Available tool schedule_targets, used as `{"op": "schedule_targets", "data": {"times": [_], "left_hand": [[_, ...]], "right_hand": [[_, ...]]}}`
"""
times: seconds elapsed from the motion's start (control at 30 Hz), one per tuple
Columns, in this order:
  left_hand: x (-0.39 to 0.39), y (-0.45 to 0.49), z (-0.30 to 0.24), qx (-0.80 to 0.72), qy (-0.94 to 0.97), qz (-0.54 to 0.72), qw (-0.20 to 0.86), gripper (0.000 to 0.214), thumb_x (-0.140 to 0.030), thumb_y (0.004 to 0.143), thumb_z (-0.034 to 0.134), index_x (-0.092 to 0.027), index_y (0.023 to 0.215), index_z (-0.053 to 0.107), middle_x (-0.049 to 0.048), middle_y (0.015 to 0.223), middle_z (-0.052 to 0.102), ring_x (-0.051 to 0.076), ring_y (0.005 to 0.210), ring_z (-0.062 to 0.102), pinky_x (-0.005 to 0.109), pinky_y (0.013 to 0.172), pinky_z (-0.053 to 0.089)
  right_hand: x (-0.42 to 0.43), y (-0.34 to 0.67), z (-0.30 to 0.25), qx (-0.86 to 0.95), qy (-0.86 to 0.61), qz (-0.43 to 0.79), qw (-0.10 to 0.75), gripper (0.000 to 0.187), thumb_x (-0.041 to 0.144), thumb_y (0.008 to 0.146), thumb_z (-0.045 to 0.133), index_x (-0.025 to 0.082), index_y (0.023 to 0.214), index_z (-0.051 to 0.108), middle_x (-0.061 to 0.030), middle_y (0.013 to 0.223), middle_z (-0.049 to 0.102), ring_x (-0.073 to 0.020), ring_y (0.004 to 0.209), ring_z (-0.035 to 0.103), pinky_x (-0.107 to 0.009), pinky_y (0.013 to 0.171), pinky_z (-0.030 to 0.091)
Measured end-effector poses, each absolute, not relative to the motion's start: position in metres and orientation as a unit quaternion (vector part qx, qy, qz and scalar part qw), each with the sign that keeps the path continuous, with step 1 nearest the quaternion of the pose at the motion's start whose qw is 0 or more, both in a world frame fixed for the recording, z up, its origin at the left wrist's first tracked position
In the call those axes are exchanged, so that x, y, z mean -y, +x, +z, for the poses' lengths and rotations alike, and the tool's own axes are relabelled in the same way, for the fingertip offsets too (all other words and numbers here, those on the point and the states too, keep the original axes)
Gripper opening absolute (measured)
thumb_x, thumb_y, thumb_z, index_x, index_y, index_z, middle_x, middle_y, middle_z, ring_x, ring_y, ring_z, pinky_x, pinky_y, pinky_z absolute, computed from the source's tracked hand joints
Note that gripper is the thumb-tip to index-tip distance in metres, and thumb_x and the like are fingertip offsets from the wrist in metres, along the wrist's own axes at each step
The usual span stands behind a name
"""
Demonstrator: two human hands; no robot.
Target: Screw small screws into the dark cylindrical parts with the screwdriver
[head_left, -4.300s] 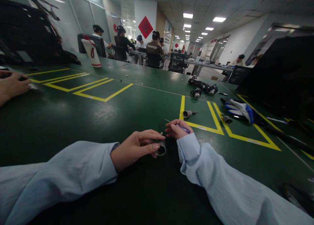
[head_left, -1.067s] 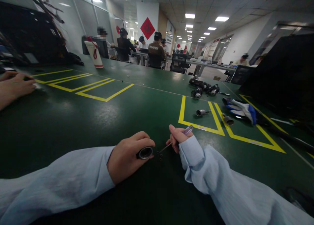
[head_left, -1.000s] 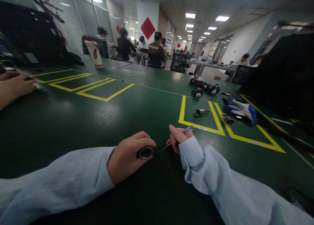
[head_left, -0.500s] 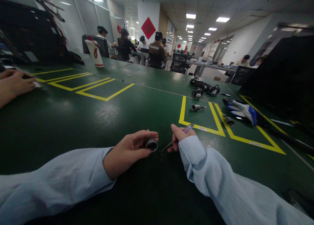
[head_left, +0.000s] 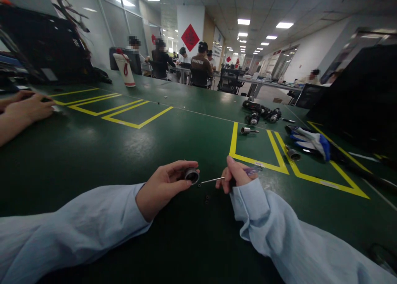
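My left hand rests on the green table and grips a small grey metal ring-shaped part between thumb and fingers, its open end facing me. My right hand is closed round a thin screwdriver with a clear purple handle; the shaft lies level and its tip points left, close to the ring. Small dark screws lie on the table below the two hands.
Another person's hands rest at the far left. Yellow tape boxes mark the table. A grey cylinder part, another, dark tool parts and blue-white gloves lie to the right. A white bottle stands at the back, with seated people behind.
My left hand lifted the ring off the table and turned it. My right hand moved right and levelled the screwdriver, bringing the tip up from the screws to the ring.
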State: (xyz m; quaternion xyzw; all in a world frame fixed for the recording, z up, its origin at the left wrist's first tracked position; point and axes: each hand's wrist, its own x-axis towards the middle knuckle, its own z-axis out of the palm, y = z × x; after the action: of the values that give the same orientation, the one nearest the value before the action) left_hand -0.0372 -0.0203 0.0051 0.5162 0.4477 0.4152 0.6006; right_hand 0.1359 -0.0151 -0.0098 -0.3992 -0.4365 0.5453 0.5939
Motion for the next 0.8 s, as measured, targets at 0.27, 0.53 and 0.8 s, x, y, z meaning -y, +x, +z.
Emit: {"op": "schedule_targets", "data": {"times": [0.27, 0.53, 0.8], "left_hand": [[0.020, -0.037, 0.004, -0.465, 0.506, 0.424, 0.590, 0.042, -0.011, 0.057, 0.066, -0.014, 0.099, 0.060, 0.0083, 0.103, 0.063, 0.021, 0.099, 0.057, 0.038, 0.095, 0.038], [0.020, -0.036, 0.004, -0.461, 0.512, 0.421, 0.590, 0.040, -0.011, 0.056, 0.066, -0.014, 0.095, 0.061, 0.0077, 0.100, 0.064, 0.022, 0.099, 0.057, 0.039, 0.093, 0.038], [0.019, -0.037, 0.004, -0.451, 0.504, 0.422, 0.604, 0.041, -0.009, 0.056, 0.066, -0.015, 0.096, 0.061, 0.0077, 0.102, 0.064, 0.022, 0.099, 0.057, 0.038, 0.093, 0.040]], "right_hand": [[0.020, 0.132, -0.012, 0.466, -0.493, 0.491, 0.547, 0.046, 0.053, 0.069, 0.054, 0.018, 0.041, 0.047, 0.0038, 0.029, 0.046, -0.0083, 0.033, 0.049, -0.018, 0.036, 0.035], [0.019, 0.127, -0.012, 0.511, -0.533, 0.460, 0.492, 0.048, 0.055, 0.071, 0.049, 0.018, 0.040, 0.045, 0.0034, 0.030, 0.044, -0.0073, 0.030, 0.044, -0.018, 0.033, 0.033], [0.011, 0.133, -0.002, 0.528, -0.561, 0.475, 0.424, 0.045, 0.045, 0.069, 0.054, 0.018, 0.035, 0.042, 0.0053, 0.024, 0.037, -0.0061, 0.022, 0.037, -0.018, 0.028, 0.025]]}}
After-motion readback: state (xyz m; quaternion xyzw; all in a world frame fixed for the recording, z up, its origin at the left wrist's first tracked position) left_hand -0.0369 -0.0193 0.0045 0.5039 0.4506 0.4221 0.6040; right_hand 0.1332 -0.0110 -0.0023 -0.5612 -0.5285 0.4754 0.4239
